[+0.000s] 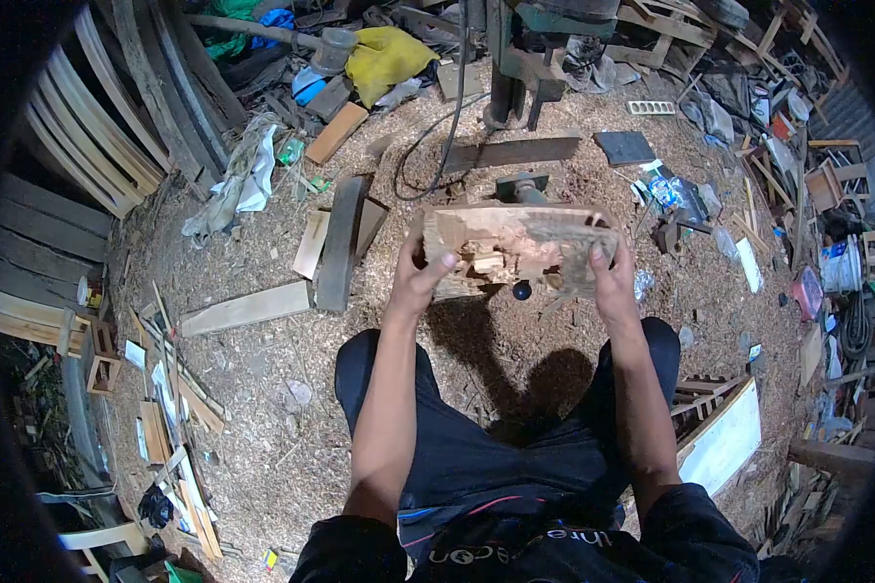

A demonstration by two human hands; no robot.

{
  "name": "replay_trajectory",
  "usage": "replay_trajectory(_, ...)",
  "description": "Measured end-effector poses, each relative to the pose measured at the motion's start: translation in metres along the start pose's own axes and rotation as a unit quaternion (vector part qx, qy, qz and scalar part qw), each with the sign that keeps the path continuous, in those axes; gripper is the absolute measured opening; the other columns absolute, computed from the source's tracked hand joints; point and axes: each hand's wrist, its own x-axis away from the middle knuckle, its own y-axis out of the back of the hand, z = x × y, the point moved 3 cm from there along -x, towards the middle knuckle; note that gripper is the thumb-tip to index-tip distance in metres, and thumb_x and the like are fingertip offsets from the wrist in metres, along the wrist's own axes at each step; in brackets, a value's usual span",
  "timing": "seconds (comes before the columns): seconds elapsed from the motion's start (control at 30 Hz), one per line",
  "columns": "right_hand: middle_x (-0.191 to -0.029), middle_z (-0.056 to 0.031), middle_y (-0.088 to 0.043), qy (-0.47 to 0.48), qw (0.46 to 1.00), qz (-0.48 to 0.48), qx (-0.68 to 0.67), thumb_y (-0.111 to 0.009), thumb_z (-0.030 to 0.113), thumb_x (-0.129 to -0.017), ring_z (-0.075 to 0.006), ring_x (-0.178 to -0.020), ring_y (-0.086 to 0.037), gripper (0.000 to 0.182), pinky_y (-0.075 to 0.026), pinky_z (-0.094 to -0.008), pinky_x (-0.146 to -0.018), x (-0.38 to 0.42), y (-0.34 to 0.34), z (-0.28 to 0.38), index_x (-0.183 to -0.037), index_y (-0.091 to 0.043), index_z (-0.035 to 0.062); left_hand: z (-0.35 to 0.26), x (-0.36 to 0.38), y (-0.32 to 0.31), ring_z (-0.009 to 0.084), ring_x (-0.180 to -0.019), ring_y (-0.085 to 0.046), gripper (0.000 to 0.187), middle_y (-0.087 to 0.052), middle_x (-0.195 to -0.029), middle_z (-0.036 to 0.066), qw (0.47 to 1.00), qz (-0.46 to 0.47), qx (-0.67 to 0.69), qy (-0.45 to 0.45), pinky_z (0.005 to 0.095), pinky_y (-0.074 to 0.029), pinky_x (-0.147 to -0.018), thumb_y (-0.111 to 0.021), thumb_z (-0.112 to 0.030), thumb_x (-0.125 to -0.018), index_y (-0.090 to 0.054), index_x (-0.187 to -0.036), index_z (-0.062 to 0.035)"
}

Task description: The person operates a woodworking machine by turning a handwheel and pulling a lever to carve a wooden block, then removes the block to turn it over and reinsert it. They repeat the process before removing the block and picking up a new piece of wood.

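A rough block of wood [544, 238] with a broken, hollowed face is held up level in front of me, above my knees. At its left end my left hand [420, 270] grips it, the thumb on the near face and the fingers behind. My right hand [608, 267] holds the right end in the same way. Just below the block's lower edge shows a small dark round thing [522, 291]. Behind the block's top edge, a metal piece [523, 188] is partly hidden.
Wood shavings cover the ground [262, 389]. Planks [341, 243] lie to the left, and a dark board [515, 154] lies ahead near a black cable [399, 180]. A yellow sack [384, 63] is at the back. A white-topped wooden piece [724, 442] lies at the right.
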Motion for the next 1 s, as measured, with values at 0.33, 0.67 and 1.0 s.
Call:
replay_trajectory(0.33, -0.12, -0.0132, -0.049, 0.152, 0.985, -0.066, 0.05, -0.079, 0.055, -0.074, -0.0235, -0.111, -0.055, 0.093, -0.048, -0.0377, -0.094, 0.022, -0.008, 0.011, -0.134, -0.037, -0.0018, 0.02, 0.006, -0.011, 0.0232, -0.116, -0.054, 0.064, -0.056, -0.125, 0.014, 0.984, -0.065, 0.164, -0.005, 0.0373, -0.042, -0.1, -0.068, -0.033, -0.086, -0.045, -0.136, 0.0006)
replay_trajectory(0.67, -0.131, -0.018, -0.044, 0.183, 0.981, 0.064, -0.017, -0.086, 0.022, -0.071, -0.0282, -0.124, -0.047, 0.087, -0.042, -0.0415, -0.105, 0.016, -0.026, 0.024, -0.136, -0.031, 0.0027, -0.007, 0.005, -0.005, 0.0263, -0.098, -0.06, 0.05, -0.059, -0.103, 0.016, 0.955, -0.063, 0.068, -0.282, 0.0405, -0.047, -0.089, -0.065, -0.033, -0.078, -0.054, -0.109, 0.0042)
replay_trajectory(1.0, -0.141, -0.0202, -0.037, 0.274, 0.954, -0.051, 0.109, -0.083, 0.016, -0.073, -0.0333, -0.131, -0.042, 0.083, -0.036, -0.0463, -0.109, 0.007, -0.026, 0.033, -0.141, -0.037, 0.0082, -0.007, 0.007, -0.014, 0.024, -0.093, -0.058, 0.051, -0.061, -0.098, 0.014, 0.949, -0.124, -0.064, -0.283, 0.0365, -0.046, -0.086, -0.062, -0.038, -0.079, -0.056, -0.106, 0.0052)
